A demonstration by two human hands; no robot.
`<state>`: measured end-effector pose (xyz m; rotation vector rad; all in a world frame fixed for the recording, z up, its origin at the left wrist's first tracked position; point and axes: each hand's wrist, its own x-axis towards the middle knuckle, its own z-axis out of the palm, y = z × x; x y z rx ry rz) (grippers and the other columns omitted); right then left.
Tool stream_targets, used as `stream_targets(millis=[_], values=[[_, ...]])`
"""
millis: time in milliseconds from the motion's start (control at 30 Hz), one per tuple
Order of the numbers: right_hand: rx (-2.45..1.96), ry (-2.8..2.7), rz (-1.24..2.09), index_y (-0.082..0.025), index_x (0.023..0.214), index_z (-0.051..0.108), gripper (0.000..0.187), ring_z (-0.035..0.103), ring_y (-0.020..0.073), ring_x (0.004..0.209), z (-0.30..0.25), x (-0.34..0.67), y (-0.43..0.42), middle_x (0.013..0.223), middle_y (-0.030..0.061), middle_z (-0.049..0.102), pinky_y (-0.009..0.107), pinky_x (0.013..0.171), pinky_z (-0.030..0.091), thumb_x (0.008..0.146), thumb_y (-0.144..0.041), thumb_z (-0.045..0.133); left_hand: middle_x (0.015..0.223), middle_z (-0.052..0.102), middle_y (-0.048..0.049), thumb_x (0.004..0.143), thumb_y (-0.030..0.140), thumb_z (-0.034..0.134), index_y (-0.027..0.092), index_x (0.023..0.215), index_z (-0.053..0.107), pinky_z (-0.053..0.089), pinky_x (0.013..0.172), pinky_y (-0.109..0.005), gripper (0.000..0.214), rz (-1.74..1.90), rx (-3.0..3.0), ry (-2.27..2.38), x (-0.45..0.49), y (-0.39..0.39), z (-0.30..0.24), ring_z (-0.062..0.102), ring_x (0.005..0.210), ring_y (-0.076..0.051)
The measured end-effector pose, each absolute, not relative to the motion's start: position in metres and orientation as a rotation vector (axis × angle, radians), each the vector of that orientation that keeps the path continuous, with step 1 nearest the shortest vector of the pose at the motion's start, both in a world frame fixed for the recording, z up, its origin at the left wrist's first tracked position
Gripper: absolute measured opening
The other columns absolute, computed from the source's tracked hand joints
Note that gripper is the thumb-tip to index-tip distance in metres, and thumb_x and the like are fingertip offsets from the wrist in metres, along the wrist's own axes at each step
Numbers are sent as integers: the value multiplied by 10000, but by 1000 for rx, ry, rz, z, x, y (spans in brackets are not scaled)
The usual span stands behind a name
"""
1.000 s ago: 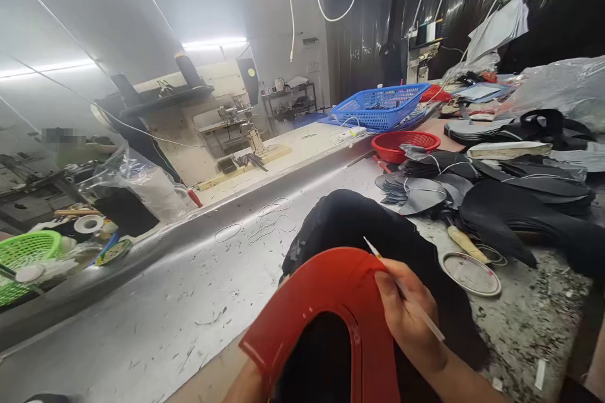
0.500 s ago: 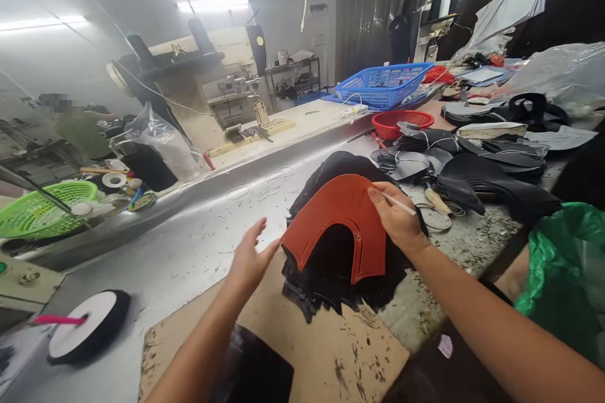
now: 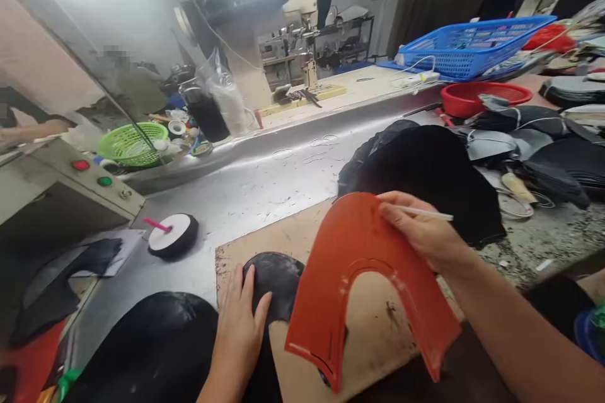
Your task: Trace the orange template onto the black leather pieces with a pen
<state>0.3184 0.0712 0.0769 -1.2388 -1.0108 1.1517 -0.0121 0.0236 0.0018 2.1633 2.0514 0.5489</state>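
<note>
My right hand (image 3: pixel 420 233) pinches the top edge of an orange-red U-shaped template (image 3: pixel 359 277) and also holds a thin white marking pen (image 3: pixel 425 213). The template hangs tilted above a brown cardboard board (image 3: pixel 373 340). My left hand (image 3: pixel 241 321) lies flat, fingers spread, on a black leather piece (image 3: pixel 278 277) that rests on the board's left part. Behind the template sits a heap of black cut pieces (image 3: pixel 425 170).
A metal table (image 3: pixel 265 195) runs across. On it stand a black-and-white tape roll (image 3: pixel 172 236), a red basket (image 3: pixel 482 97), a blue basket (image 3: pixel 472 44) and a green basket (image 3: pixel 132 141). Dark shoe parts (image 3: pixel 543 138) pile at right. A sewing machine (image 3: pixel 283 12) stands behind. A black bundle (image 3: pixel 155 346) lies at lower left.
The view swung left and down. My right hand lifted the template off the black heap and brought it toward me over the board. My left hand came down flat on the black piece.
</note>
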Motion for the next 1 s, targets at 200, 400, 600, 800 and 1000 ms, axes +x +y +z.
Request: stream_targets(millis=[200, 400, 600, 800, 1000], values=[[-1162, -1052, 1543, -187, 895, 624, 394, 588, 106, 588, 73, 271, 74, 717, -8, 634, 189, 527, 470, 677, -492, 741, 1375, 502, -108, 825, 481, 444, 194, 1271, 518, 343, 1070, -460, 536, 659, 1826, 1964, -26, 27, 31, 433, 1290, -255], [-1196, -1433, 1553, -176, 906, 635, 301, 624, 142, 707, 61, 211, 73, 809, 23, 673, 227, 623, 485, 791, -454, 623, 1280, 597, -46, 857, 462, 395, 249, 1171, 605, 418, 1022, -412, 433, 895, 1653, 2088, -41, 11, 67, 501, 1234, -226], [-1224, -1987, 926, -159, 1002, 628, 195, 613, 202, 890, 39, 156, 86, 931, 71, 673, 349, 813, 487, 810, -196, 628, 1389, 493, -41, 888, 353, 423, 268, 1302, 495, 413, 1032, -424, 429, 720, 2201, 1890, -43, -20, 31, 452, 1277, -221], [-1152, -2168, 502, -203, 1096, 587, 251, 586, 231, 1058, 17, 186, 39, 1129, 103, 630, 413, 889, 513, 846, -222, 586, 1452, 404, -82, 897, 304, 433, 264, 1401, 346, 410, 1030, -452, 513, 592, 2465, 1885, -44, -30, -6, 427, 1295, -242], [-1168, -2231, 231, -164, 1149, 569, 276, 515, 279, 1194, 0, 189, 3, 1249, 149, 575, 520, 963, 465, 918, -282, 475, 1404, 475, -61, 893, 295, 448, 280, 1444, 234, 470, 978, -400, 591, 594, 2619, 1807, -48, -28, 2, 479, 1254, -226]])
